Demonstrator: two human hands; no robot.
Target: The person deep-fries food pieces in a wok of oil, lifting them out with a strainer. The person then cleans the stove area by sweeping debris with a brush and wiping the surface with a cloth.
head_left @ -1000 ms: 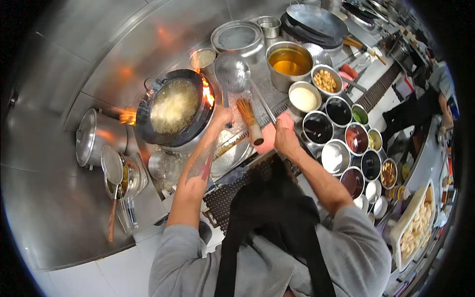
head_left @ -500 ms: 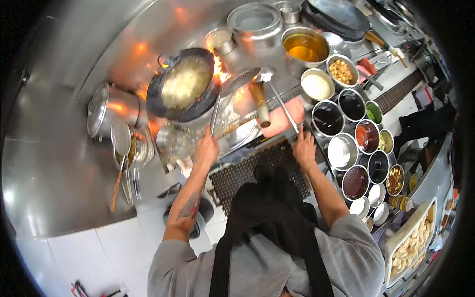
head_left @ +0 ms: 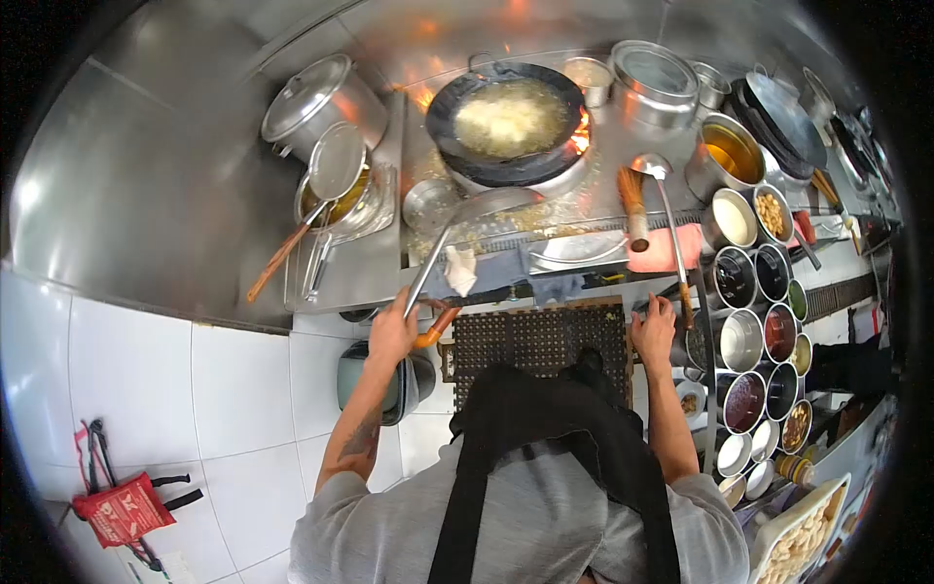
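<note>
My left hand (head_left: 391, 333) is closed around the long metal handle of a skimmer (head_left: 494, 202). Its round head lies in front of a black wok (head_left: 506, 177), low over the stove top. Pale food (head_left: 511, 119) fries in the wok's oil, and flames lick its right side. On the counter edge rests a ladle (head_left: 671, 219) with a wooden grip pointing toward me. My right hand (head_left: 654, 336) is just left of that grip, apart from it, fingers loosely stretched with nothing visible in them. A bamboo brush (head_left: 632, 209) lies left of the ladle.
Several seasoning pots (head_left: 742, 341) stand in rows at my right. A pot of yellow oil (head_left: 730, 156) is behind them. At the left are a lidded pot (head_left: 326, 102) and a strainer (head_left: 338, 161) over a container. A pink cloth (head_left: 666, 248) lies at the counter edge.
The view has swung left, so the stove appears further right. The skimmer head has moved from beside the wok's right to its front. My right hand has come away from the ladle handle.
</note>
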